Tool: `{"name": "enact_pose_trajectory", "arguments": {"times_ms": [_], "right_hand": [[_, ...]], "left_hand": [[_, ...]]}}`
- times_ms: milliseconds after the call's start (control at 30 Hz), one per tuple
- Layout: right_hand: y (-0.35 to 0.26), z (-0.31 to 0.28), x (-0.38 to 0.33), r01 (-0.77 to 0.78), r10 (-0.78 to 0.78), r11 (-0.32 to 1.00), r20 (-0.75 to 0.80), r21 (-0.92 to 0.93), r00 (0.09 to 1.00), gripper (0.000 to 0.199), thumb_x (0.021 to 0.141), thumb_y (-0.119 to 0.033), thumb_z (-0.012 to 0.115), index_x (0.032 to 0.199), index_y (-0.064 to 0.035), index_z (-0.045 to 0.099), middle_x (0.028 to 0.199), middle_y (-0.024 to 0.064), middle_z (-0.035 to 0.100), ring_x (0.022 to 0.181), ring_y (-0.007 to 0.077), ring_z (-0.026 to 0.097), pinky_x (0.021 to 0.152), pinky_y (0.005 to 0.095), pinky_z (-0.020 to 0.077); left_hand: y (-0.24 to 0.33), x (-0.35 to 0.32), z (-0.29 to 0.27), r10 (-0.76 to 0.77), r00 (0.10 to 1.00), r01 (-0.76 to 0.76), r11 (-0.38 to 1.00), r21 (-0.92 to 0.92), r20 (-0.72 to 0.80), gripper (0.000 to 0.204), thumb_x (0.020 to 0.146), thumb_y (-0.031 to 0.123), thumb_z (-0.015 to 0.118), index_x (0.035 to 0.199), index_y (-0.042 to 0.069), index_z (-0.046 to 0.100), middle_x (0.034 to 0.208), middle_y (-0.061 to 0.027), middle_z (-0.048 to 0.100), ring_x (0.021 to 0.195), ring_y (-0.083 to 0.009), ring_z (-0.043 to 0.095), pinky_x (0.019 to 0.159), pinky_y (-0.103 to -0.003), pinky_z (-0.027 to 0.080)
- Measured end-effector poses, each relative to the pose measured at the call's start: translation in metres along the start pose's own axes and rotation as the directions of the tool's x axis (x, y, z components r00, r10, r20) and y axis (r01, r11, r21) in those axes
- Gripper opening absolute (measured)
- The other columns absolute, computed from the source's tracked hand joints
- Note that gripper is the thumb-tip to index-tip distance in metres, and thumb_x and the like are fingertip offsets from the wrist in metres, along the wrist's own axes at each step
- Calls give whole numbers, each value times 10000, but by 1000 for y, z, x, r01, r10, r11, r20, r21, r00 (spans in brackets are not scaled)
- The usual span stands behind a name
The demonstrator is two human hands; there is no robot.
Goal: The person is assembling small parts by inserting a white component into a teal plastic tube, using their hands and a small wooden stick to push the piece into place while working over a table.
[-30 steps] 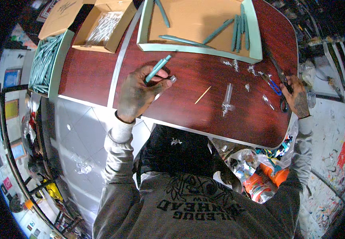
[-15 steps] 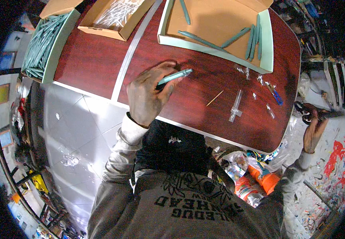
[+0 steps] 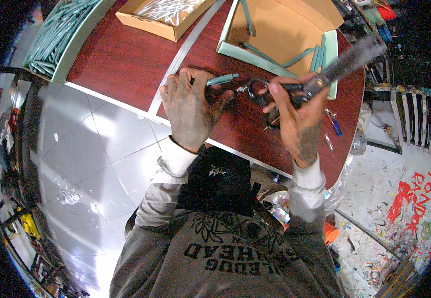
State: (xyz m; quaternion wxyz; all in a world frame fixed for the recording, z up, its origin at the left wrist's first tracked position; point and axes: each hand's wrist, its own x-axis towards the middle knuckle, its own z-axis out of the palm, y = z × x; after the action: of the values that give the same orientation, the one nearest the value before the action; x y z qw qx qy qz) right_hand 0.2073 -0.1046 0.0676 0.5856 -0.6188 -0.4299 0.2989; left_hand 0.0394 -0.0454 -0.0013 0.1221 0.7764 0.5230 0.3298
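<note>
My left hand is closed round a grey-green pen, whose end sticks out past the fingers to the right. Facing it, my right hand grips a pair of scissors by its black finger loops. The dark blades point up and away to the far right, smeared by motion. The loops are close to the left thumb, with a small gap between. Both hands are above the dark red table. Part of a thin wooden stick shows beneath the right hand; the rest is hidden.
Several green pens lie in the mint-edged cardboard box behind my hands. A packed box of pens stands far left, beside a small carton of thin white sticks. A small blue item and a clear piece lie near the right edge.
My right hand has swung in from beyond the table's right edge with the scissors, to beside the left hand. The left hand still holds the pen. The whole view has shifted slightly.
</note>
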Motion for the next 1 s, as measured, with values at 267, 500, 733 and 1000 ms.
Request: {"name": "enact_pose_trajectory", "arguments": {"times_ms": [267,500,733,1000], "right_hand": [[28,19,13,55,-31,952,85,-302,996,330,954,-216,685,1140,-35,481,949,109,627,897,236,619,822,386,489],[31,33,14,137,-127,902,52,-409,991,341,964,-123,666,1158,-57,393,947,96,629,704,110,606,491,234,510],[34,28,15,30,-22,994,80,-102,997,379,951,-171,686,1159,-3,416,889,129,620,745,225,643,680,348,519],[37,15,12,38,-38,997,-5,-66,999,340,960,-103,661,1181,-29,413,990,119,634,805,221,672,547,303,556]], "left_hand": [[0,-4,2,-65,997,62,995,75,37,363,751,384,797,971,149,630,983,-83,527,968,-297,492,816,-452,343],[0,-8,-2,-62,997,61,998,11,38,365,733,359,797,981,150,630,1005,-90,518,969,-303,478,809,-451,334],[2,-8,-2,-63,998,64,998,-27,25,388,724,344,799,1006,144,624,1006,-88,516,967,-302,474,806,-449,330],[-8,-7,-4,-19,997,19,1000,-10,70,352,789,369,757,1024,143,624,988,-82,519,957,-298,475,810,-443,329]]}}
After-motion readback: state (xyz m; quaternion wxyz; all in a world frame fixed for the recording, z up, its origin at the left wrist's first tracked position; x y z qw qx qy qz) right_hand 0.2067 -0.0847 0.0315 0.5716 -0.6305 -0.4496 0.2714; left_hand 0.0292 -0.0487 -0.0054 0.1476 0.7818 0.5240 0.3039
